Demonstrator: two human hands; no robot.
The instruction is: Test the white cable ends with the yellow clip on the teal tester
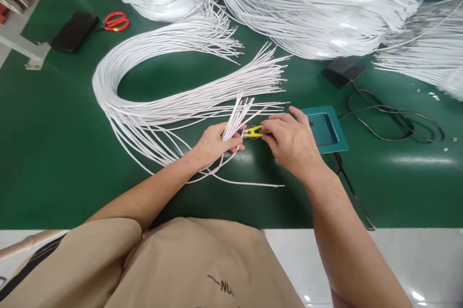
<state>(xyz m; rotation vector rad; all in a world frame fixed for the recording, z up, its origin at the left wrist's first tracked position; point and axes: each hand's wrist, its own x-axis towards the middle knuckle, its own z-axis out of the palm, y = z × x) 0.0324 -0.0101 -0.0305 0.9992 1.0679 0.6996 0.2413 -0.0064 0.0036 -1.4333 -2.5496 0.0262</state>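
My left hand [216, 145] is closed round a small bunch of thin white wires [239, 111] whose cut ends fan up and to the right. My right hand [289, 140] pinches a small yellow connector [253, 131] right beside the left hand's thumb, and a wire end meets it there. A long looped bundle of white wires [152, 105] lies on the green mat [65, 153] behind and to the left of both hands. One loose wire [249, 184] lies in front of the hands.
A teal tray-like device [327, 129] sits just right of my right hand, with black cables [394, 122] and a black box [343, 70] beyond. Large heaps of white wire [311, 4] fill the back. Red scissors [116, 21] and a black phone [74, 32] lie at far left.
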